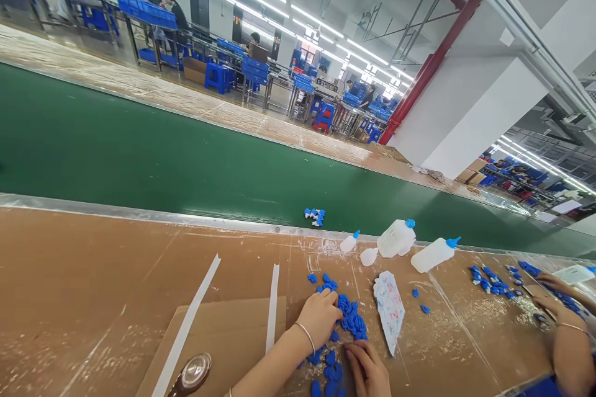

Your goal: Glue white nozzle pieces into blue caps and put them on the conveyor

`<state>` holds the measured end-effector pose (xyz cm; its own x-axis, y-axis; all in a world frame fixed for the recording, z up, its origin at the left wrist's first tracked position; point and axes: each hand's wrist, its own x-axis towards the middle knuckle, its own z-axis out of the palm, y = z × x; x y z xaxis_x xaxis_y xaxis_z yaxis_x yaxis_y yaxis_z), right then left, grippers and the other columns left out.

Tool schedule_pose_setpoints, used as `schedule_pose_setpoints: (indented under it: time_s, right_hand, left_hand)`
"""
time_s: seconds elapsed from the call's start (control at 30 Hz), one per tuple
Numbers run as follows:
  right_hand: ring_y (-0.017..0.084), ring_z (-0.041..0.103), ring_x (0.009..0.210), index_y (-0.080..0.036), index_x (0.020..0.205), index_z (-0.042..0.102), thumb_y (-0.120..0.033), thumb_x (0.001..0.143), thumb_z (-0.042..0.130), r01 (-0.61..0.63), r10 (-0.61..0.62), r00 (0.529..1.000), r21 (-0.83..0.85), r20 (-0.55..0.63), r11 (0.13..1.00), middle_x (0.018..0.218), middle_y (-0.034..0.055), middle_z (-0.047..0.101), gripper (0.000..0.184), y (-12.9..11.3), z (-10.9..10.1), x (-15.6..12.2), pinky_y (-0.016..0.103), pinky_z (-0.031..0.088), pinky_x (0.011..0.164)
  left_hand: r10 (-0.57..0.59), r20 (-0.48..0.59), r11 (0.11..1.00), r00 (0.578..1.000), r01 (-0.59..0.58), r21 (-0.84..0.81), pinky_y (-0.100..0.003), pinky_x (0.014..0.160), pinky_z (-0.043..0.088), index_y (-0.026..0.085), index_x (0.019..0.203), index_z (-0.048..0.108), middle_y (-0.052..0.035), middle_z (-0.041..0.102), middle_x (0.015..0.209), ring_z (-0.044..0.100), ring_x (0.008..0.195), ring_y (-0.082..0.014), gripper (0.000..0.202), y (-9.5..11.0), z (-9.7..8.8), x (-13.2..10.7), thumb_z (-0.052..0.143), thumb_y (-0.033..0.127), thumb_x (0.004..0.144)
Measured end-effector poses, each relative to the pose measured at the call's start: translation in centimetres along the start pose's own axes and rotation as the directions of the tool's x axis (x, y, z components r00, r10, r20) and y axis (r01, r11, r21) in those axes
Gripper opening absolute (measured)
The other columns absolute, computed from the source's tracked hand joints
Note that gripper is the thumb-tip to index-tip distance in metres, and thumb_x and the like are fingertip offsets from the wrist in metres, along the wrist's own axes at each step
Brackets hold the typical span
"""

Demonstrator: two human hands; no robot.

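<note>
A heap of small blue pieces [351,317], soft or rubbery in look, lies in front of me on the brown work surface. My left hand [317,321], with a thin bracelet at its wrist, reaches across to the heap's left edge. Its fingers are curled together against the pieces, and their tips are partly hidden. Lower down, my right hand [371,374] is closed, thumb and fingers drawn together beside the loose blue pieces [331,367]. What either hand pinches, if anything, is too small or covered to make out.
Right of the heap lies a stained white sheet [390,310]. Behind stand white bottles [395,238] with blue caps. A green conveyor belt [139,142] runs across, carrying a few blue-and-white pieces [315,216]. Cardboard [233,329] lies left; a co-worker's hands [554,298] work at far right.
</note>
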<state>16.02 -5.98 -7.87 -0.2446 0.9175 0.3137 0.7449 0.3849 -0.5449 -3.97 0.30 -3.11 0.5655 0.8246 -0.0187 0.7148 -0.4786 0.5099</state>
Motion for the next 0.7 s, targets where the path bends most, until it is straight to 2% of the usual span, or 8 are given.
schedule_pose_setpoints:
  time_s: [0.17, 0.27, 0.33, 0.4, 0.5, 0.6, 0.7]
  right_hand:
    - [0.02, 0.071, 0.065, -0.025, 0.083, 0.08, -0.063, 0.09, 0.044, -0.075, 0.075, 0.997, 0.001, -0.002, 0.997, 0.073, 0.0083, 0.072, 0.053, -0.4, 0.1, 0.5, 0.026, 0.058, 0.059]
    - [0.018, 0.065, 0.048, -0.022, 0.078, 0.079, -0.071, 0.085, 0.045, -0.141, 0.14, 0.989, -0.019, -0.053, 0.99, 0.062, 0.0064, 0.07, 0.06, -0.9, 0.0, 1.0, 0.026, 0.054, 0.047]
    - [0.018, 0.061, 0.044, -0.021, 0.071, 0.077, -0.073, 0.081, 0.048, -0.17, 0.165, 0.981, -0.038, -0.097, 0.985, 0.058, 0.0058, 0.068, 0.06, -1.2, -0.2, 1.3, 0.027, 0.052, 0.044]
    - [0.018, 0.06, 0.044, -0.021, 0.067, 0.075, -0.072, 0.082, 0.048, -0.18, 0.172, 0.977, -0.053, -0.127, 0.982, 0.058, 0.0058, 0.067, 0.059, -1.5, -0.5, 1.6, 0.027, 0.052, 0.045]
    - [0.018, 0.064, 0.051, -0.02, 0.073, 0.075, -0.064, 0.088, 0.044, -0.173, 0.162, 0.976, -0.067, -0.144, 0.983, 0.065, 0.0067, 0.068, 0.056, -1.8, -0.7, 2.2, 0.027, 0.053, 0.049]
    - [0.02, 0.069, 0.066, -0.022, 0.083, 0.077, -0.053, 0.089, 0.048, -0.157, 0.145, 0.981, -0.085, -0.131, 0.984, 0.077, 0.0073, 0.07, 0.042, -1.8, -0.1, 3.2, 0.029, 0.055, 0.06]
    - [0.023, 0.071, 0.077, -0.025, 0.085, 0.077, -0.044, 0.083, 0.057, -0.156, 0.141, 0.982, -0.115, -0.127, 0.981, 0.081, 0.0068, 0.07, 0.028, -1.6, 0.6, 4.0, 0.032, 0.056, 0.069]
  left_hand:
    - [0.008, -0.027, 1.0, 1.0, -0.008, 0.004, -0.046, 0.09, 0.053, 0.017, 0.107, 0.064, -0.0071, 0.065, 0.117, 0.062, 0.106, -0.023, 0.019, -0.3, 0.8, 0.5, 0.061, 0.029, 0.092]
    - [0.009, -0.038, 1.0, 0.999, -0.009, 0.0, -0.046, 0.09, 0.053, 0.017, 0.109, 0.063, -0.0072, 0.065, 0.117, 0.063, 0.105, -0.0233, 0.021, -0.3, 1.3, 0.7, 0.061, 0.03, 0.092]
    - [0.005, -0.039, 1.0, 0.999, -0.006, -0.01, -0.046, 0.089, 0.053, 0.017, 0.11, 0.063, -0.0071, 0.065, 0.117, 0.063, 0.104, -0.0231, 0.022, -0.4, 1.4, 0.7, 0.061, 0.03, 0.092]
    - [-0.008, -0.037, 1.0, 0.999, 0.007, -0.026, -0.045, 0.088, 0.054, 0.017, 0.11, 0.063, -0.007, 0.065, 0.116, 0.064, 0.102, -0.0226, 0.022, -0.6, 1.5, 0.6, 0.061, 0.031, 0.092]
    - [-0.034, -0.033, 0.998, 0.999, 0.032, -0.055, -0.044, 0.087, 0.054, 0.017, 0.11, 0.063, -0.007, 0.065, 0.115, 0.064, 0.1, -0.0221, 0.023, -0.8, 1.4, 0.4, 0.06, 0.031, 0.092]
    - [-0.055, -0.052, 0.994, 0.997, 0.05, -0.093, -0.045, 0.088, 0.053, 0.017, 0.107, 0.064, -0.0066, 0.066, 0.113, 0.064, 0.101, -0.0222, 0.021, -0.9, 1.1, -0.1, 0.061, 0.032, 0.092]
    - [-0.104, -0.109, 0.985, 0.989, 0.087, -0.147, -0.043, 0.087, 0.053, 0.016, 0.097, 0.066, -0.005, 0.068, 0.105, 0.064, 0.099, -0.0211, 0.017, -1.2, 0.5, -1.0, 0.061, 0.031, 0.092]
